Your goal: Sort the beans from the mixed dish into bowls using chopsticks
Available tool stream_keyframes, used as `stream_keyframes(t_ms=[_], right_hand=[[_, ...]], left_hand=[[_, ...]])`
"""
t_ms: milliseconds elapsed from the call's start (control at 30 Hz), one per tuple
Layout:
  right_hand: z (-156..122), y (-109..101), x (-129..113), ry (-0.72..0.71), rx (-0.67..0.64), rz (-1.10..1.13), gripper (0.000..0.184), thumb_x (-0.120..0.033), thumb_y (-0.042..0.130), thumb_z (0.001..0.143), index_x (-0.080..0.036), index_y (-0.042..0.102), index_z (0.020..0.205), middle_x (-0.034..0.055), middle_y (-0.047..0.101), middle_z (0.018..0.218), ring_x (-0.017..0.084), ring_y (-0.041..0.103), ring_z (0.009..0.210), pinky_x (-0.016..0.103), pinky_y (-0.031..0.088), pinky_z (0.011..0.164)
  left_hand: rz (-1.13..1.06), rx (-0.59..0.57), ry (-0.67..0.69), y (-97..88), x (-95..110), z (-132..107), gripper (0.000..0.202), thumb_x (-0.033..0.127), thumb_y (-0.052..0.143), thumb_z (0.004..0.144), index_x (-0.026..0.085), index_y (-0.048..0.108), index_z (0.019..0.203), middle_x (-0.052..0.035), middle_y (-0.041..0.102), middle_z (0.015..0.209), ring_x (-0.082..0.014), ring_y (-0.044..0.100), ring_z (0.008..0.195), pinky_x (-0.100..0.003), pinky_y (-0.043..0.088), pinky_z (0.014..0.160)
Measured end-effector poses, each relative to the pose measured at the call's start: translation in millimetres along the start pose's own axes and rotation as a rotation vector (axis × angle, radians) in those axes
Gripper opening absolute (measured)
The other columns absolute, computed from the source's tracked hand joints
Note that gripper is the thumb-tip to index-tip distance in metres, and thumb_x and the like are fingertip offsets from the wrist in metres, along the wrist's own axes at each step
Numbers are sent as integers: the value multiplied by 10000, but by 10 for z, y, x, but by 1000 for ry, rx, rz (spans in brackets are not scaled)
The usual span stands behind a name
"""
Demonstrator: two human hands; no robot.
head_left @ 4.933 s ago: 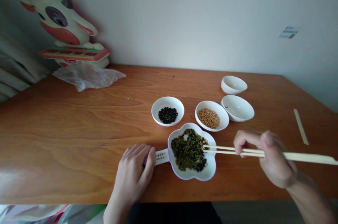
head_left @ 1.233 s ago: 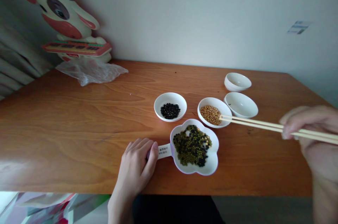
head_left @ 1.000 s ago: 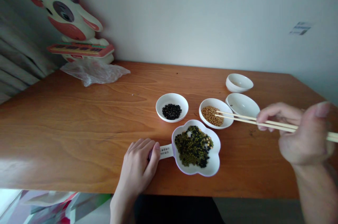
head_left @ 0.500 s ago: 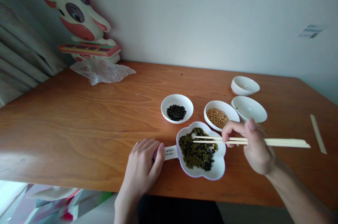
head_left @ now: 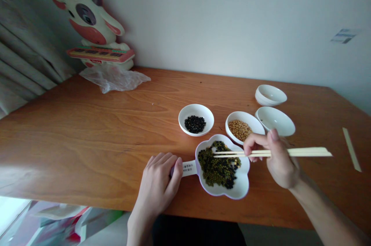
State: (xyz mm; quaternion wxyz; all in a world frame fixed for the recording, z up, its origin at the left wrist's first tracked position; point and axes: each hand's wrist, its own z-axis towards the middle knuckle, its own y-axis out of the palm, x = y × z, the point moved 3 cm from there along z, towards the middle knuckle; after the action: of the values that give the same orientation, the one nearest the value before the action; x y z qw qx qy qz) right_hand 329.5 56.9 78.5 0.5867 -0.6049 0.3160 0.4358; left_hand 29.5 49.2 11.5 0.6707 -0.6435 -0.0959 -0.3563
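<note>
Since one second ago our right hand (head_left: pixel 279 163) has come back from the bowl of soybeans (head_left: pixel 245 117), and the tips of the chopsticks (head_left: pixel 307 152) are now over the flower-shaped dish (head_left: pixel 242 190). We pinch the two wooden chopsticks between the thumb and the fingers, and they lie almost level, pointing to the left. Their tips are close together above the mixed green and black beans (head_left: pixel 218 165); we cannot tell whether a bean is between them. This dish stands at the near edge of the wooden table (head_left: pixel 87 130).

Our left hand (head_left: pixel 159 186) lies palm down on the end of the dish handle (head_left: pixel 189 168), fingers close together. We cannot tell whether it grips the handle.

Just behind the dish stand the bowl of black beans (head_left: pixel 196 109) on the left and the soybeans on the right. Two empty white bowls (head_left: pixel 276 122) are further right. A paper sleeve (head_left: pixel 351 154) lies at the right edge, and a cow toy (head_left: pixel 92 29) with a plastic bag (head_left: pixel 114 78) is far left.
</note>
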Motion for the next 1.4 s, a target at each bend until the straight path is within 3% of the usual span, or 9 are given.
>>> stream_keyframes(t_ms=[333,533,900,1400], right_hand=[[43,19,-4,11,43,43,824,-713,119,1038,-214,653,657,34,566,571,167,517,565,323,366,562],[48,-83,-56,18,101,79,808,-690,133,1043,-226,664,649,42,571,579,176,509,570,335,359,556],[57,28,15,26,1,79,832,-736,95,1021,-217,647,677,31,556,573,170,502,569,326,366,558],[67,15,10,26,53,72,811,-710,135,1035,-226,657,647,40,561,556,180,510,557,338,364,555]], left_hand=[[6,9,9,3,3,11,388,345,389,1099,224,476,741,-35,607,759,-212,521,727,-356,366,731],[10,7,5,-7,15,13,383,341,398,1097,225,475,740,-33,614,757,-213,527,732,-358,367,729],[12,5,6,-10,12,9,377,337,404,1095,225,492,746,-36,630,773,-217,546,744,-360,376,743],[15,33,9,-10,20,18,378,327,415,1085,223,519,736,-42,639,762,-218,556,728,-355,387,731]])
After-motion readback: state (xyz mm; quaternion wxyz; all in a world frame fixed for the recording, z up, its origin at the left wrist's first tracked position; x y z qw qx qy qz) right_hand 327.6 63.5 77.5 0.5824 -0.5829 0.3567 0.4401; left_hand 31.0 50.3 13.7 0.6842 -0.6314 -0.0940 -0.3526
